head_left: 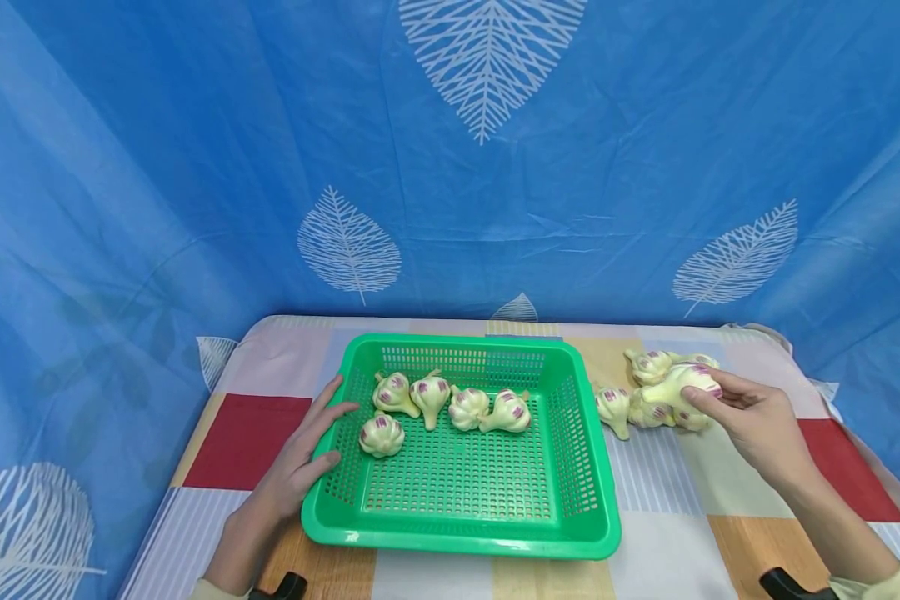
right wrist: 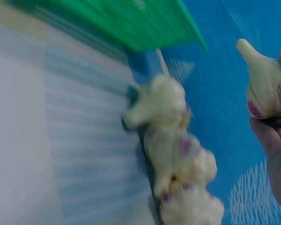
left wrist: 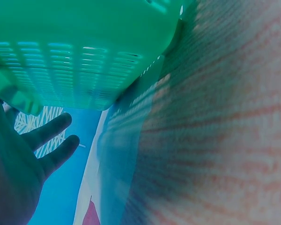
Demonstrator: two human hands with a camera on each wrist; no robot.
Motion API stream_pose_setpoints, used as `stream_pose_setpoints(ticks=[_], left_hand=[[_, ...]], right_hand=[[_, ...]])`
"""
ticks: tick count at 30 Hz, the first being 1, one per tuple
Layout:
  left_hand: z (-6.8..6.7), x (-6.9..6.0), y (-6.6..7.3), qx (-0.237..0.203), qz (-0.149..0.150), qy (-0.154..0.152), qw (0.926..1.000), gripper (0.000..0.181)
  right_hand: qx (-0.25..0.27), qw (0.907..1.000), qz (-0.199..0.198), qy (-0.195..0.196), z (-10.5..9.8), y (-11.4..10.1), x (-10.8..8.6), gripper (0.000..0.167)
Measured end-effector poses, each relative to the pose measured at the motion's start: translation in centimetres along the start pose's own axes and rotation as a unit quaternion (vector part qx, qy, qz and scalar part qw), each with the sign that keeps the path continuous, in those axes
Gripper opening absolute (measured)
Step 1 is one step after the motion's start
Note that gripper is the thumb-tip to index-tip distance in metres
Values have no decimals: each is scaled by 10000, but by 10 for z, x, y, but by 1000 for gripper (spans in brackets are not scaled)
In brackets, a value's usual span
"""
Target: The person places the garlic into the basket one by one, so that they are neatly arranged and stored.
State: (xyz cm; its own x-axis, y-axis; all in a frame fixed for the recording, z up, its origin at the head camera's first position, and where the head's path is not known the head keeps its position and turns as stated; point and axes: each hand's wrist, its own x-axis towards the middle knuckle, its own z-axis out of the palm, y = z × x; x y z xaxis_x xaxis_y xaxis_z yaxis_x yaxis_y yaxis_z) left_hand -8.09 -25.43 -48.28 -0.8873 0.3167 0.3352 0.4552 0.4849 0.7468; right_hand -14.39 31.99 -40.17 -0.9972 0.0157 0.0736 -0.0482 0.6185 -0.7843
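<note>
My right hand point(head_left: 757, 421) pinches a garlic bulb point(head_left: 682, 384) by its root end, raised above a small pile of garlic bulbs point(head_left: 651, 410). In the right wrist view the held garlic bulb point(right wrist: 267, 86) has its stem pointing up and stands apart from the others. A green plastic basket point(head_left: 461, 549) sits mid-table with several garlic bulbs point(head_left: 468, 408) along its back and left. My left hand point(head_left: 292, 462) rests at the basket's left rim with fingers spread; the left wrist view shows its fingers point(left wrist: 56, 152) straight beside the slotted wall.
A patchwork-patterned cloth point(head_left: 435, 575) covers the table. Behind it and at both sides hangs a blue curtain point(head_left: 540, 208) with white leaf prints. The garlic pile lies just right of the basket's right wall.
</note>
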Motion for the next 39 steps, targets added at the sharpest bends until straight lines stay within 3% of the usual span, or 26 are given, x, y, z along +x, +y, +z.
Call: stream_pose_setpoints(ticks=[6,12,16,21,35,39], left_hand=[[1,0,-1,-18,54,41,10000,58],[0,0,0,-82,-60,-32,9999,59],[0,1,0,-107,-102,-56,9999,61],[0,1,1,-100,-125,-59,9999,61],[3,-1,-2,-66,-96,-37,9999,61],[3,-1,-3,-94,-94,-43,9999,61]], right_hand=[[59,9981,-209,-584,26,-22,-4,56],[576,9919,-449,-1040,51,-40,-12,51],[1018,9830,-615,-1396,64,-50,-13,47],[1206,9719,-752,-1878,79,-65,-12,49],[1021,9356,-1085,-3202,136,-102,-5,60],[808,9262,-1399,-3406,152,-110,1,57]])
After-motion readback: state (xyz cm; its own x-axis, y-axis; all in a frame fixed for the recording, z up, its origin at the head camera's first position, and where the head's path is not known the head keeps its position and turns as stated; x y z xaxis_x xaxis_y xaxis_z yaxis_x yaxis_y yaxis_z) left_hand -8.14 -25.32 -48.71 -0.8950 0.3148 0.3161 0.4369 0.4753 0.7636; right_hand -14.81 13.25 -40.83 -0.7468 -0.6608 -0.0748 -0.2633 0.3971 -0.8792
